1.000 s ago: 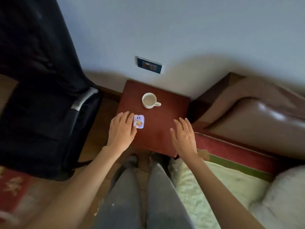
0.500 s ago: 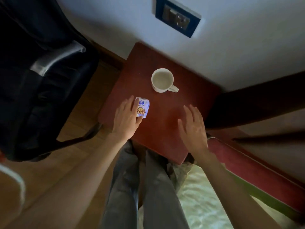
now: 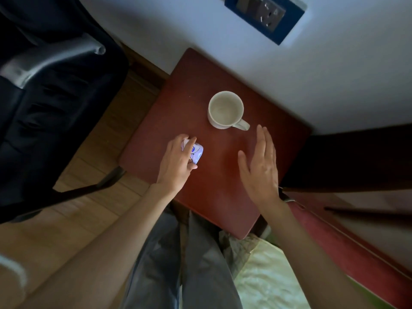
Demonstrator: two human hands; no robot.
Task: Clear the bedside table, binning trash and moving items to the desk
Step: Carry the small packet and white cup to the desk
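A small white and blue snack packet lies on the left part of the reddish-brown bedside table. My left hand grips the packet, with fingers curled over its top and the thumb under its near edge. A white mug, empty as far as I can see, stands at the back middle of the table with its handle pointing right. My right hand hovers above the table just in front of the mug's handle, fingers straight and together, holding nothing.
A black office chair with a grey armrest stands close on the left over a wooden floor. A blue wall socket sits above the table. The dark headboard and the bed with pale bedding lie to the right.
My left hand has closed its fingers round the packet, which lay flat beside it a second ago. My right hand has moved forward towards the mug. The view has moved closer over the table.
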